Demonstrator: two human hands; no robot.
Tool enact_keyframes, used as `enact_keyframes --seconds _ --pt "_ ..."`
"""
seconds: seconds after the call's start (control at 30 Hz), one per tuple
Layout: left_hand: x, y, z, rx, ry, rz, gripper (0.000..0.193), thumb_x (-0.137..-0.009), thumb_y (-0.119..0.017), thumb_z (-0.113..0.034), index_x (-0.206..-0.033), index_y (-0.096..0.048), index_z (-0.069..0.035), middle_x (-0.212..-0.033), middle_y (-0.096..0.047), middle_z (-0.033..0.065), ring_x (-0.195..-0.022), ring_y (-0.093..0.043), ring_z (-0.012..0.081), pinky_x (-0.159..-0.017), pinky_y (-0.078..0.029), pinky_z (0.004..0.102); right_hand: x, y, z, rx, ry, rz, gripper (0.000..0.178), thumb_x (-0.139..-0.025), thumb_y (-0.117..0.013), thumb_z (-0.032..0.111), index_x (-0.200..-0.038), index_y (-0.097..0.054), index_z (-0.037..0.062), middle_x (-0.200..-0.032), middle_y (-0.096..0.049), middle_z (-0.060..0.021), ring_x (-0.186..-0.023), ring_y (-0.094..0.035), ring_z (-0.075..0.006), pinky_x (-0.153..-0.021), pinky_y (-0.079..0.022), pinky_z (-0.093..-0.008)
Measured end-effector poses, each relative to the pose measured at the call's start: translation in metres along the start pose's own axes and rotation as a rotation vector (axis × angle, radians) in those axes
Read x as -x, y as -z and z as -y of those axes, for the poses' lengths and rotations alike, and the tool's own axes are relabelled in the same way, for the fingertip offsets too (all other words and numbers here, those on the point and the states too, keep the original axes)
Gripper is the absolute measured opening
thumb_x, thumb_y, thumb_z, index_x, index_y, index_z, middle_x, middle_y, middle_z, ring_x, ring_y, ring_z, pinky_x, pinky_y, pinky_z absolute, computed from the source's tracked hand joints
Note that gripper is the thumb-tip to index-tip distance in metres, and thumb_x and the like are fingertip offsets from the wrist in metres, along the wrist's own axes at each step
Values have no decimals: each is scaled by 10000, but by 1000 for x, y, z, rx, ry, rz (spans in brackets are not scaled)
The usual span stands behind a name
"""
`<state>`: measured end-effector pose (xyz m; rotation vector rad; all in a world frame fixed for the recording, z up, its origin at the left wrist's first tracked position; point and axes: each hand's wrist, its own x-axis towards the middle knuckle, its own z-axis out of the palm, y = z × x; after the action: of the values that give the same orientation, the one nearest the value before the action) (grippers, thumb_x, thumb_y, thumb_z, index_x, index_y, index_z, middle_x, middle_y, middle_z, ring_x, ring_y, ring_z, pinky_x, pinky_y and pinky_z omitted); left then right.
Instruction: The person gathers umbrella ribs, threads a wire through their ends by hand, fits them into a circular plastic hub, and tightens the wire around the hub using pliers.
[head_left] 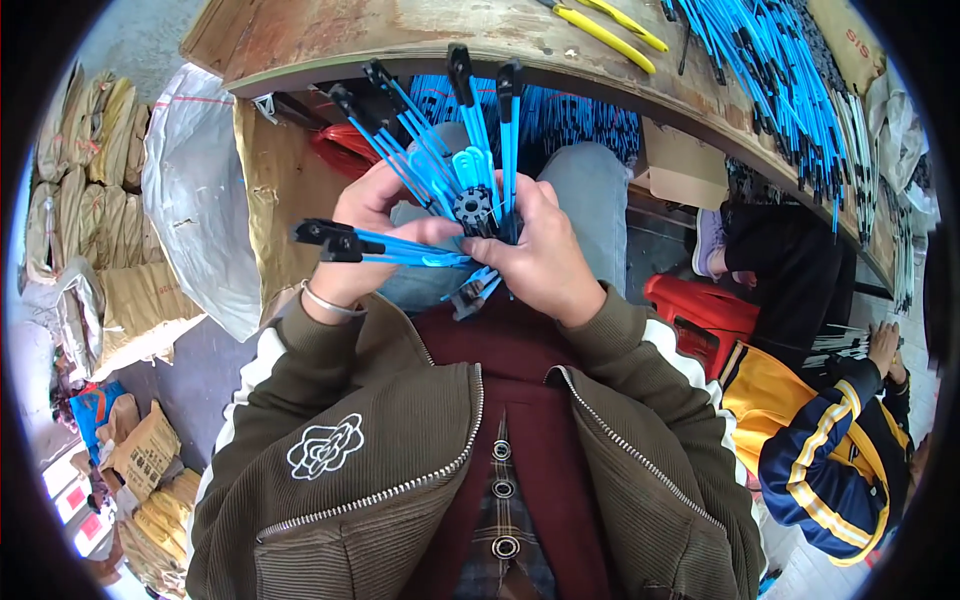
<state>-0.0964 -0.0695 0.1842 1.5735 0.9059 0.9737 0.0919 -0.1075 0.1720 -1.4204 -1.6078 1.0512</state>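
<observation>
Between my hands, over my lap, is a partly built umbrella frame: a black notched hub [473, 206] with blue ribs [400, 247] fanning out around it. The ribs end in black joint pieces [460, 70]. My left hand [375, 220] grips the frame from the left, its thumb beside the hub and ribs passing over the fingers. On the other side, my right hand [545, 245] is closed on the frame, thumb pressed just below the hub. Some fingers of both hands are hidden behind the ribs.
Ahead is a wooden bench [420, 35] with yellow-handled pliers [605, 35] and a heap of blue ribs [770, 80]. At left stand a plastic-covered sack [200, 190] and brown bundles [95, 200]. Another person [825, 450] sits at right near a red stool [705, 315].
</observation>
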Motion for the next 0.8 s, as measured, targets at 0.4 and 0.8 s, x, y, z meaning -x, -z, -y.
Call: enact_keyframes --seconds 0.4,0.8 --pt "-4 -25 6 194 76 123 408 -665 -752 -50 -1025 -563 -7 -1008 -549 21 -948 -533 125 -835 -441 284 3 10 -7 -6 66 72 577 -658 -707 132 -1178 -476 37 -1031 -559 -157 -983 -485 -322 -866 -395 -374" --pt "2 -38 -7 518 255 45 331 -719 -702 7 -1020 -562 -2 -860 -597 30 -797 -573 108 -735 -472 245 11 11 -7 -121 115 -284 569 -593 -779 130 -1080 -508 13 -855 -582 -137 -676 -538 -255 -645 -464 -316"
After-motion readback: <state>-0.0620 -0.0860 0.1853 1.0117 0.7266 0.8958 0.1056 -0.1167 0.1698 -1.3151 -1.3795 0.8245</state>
